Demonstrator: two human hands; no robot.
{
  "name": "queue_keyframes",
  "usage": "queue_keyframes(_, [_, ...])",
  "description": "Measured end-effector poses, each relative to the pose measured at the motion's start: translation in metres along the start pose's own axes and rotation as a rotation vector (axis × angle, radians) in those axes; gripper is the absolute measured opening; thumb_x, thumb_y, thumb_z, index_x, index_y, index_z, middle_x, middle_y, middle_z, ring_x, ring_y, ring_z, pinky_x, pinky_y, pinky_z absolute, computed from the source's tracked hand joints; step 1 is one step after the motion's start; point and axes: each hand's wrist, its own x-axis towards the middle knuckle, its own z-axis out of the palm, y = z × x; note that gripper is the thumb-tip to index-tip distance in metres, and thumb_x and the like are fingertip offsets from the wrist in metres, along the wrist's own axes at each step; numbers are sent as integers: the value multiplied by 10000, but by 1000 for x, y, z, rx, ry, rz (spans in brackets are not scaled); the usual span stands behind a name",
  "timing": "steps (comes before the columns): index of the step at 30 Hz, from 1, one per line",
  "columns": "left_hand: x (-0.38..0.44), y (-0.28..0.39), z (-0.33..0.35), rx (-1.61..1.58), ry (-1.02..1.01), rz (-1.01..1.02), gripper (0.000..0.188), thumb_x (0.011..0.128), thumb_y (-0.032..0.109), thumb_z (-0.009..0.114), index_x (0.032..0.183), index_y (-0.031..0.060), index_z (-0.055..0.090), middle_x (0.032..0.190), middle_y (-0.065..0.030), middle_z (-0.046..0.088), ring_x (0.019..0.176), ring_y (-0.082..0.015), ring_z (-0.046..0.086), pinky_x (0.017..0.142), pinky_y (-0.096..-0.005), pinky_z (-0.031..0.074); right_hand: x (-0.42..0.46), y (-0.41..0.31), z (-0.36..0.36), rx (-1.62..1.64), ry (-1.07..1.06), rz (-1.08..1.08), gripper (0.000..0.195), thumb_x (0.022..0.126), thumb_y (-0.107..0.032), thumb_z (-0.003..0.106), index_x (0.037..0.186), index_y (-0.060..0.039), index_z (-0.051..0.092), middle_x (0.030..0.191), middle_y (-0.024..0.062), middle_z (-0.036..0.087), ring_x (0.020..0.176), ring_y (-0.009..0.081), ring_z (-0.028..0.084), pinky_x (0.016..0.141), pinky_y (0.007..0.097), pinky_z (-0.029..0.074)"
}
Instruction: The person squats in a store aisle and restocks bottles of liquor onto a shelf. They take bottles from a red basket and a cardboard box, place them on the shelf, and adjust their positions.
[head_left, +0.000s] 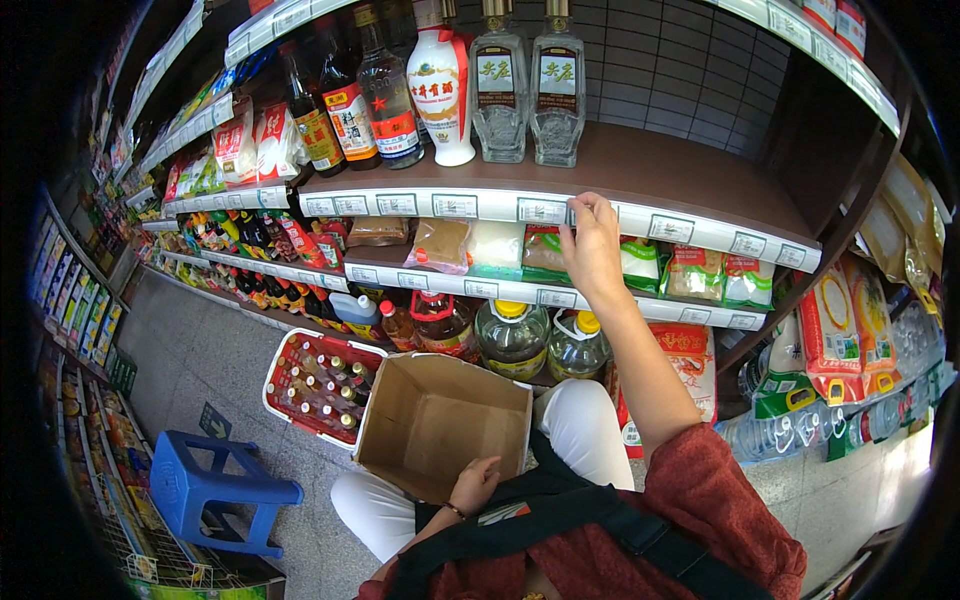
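Note:
My right hand (594, 244) reaches up to the front edge of a brown shelf (675, 169). Its fingertips touch the white price-label strip (634, 219), with the thumb a little apart and no item visible in the hand. Just behind the strip stand two clear glass liquor bottles (499, 97) and a white liquor bottle (440, 97). My left hand (475, 484) is at the near rim of an open cardboard box (442, 420) between my knees. Whether its fingers grip the rim is unclear. The visible inside of the box holds nothing.
Left of the box is a red-and-white crate (281, 367) of capped bottles. A blue plastic stool (217, 487) stands on the floor farther left. Large oil jugs (512, 341) line the bottom level, below bagged sugar (551, 251). Rice bags (829, 322) and water bottles (780, 435) are on the right.

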Motion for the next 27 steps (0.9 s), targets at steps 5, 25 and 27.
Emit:
queue_keyframes(5, [-1, -1, -1, 22, 10, 9, 303, 757, 78, 563, 1057, 36, 551, 897, -171, 561, 800, -297, 575, 688, -344, 477, -1, -5, 2, -2, -39, 8, 330, 697, -15, 597, 1010, 68, 532, 1054, 165, 488, 963, 314, 475, 851, 388, 378])
queue_keyframes(25, [-3, -4, -2, 46, 17, 5, 301, 759, 80, 552, 1056, 28, 552, 938, -178, 563, 846, -302, 575, 730, -342, 474, 0, 2, 6, 9, -1, -39, 340, 691, -2, 609, 1023, 13, 537, 1062, 152, 490, 962, 322, 477, 831, 375, 386])
queue_keyframes(27, [-3, -5, -2, 18, 14, -13, 299, 759, 83, 554, 1052, 27, 554, 937, -177, 563, 851, -305, 572, 733, -344, 472, 2, 6, -5, -55, 5, -59, 336, 691, 4, 603, 1021, -3, 541, 1056, 139, 495, 954, 315, 479, 821, 378, 384])
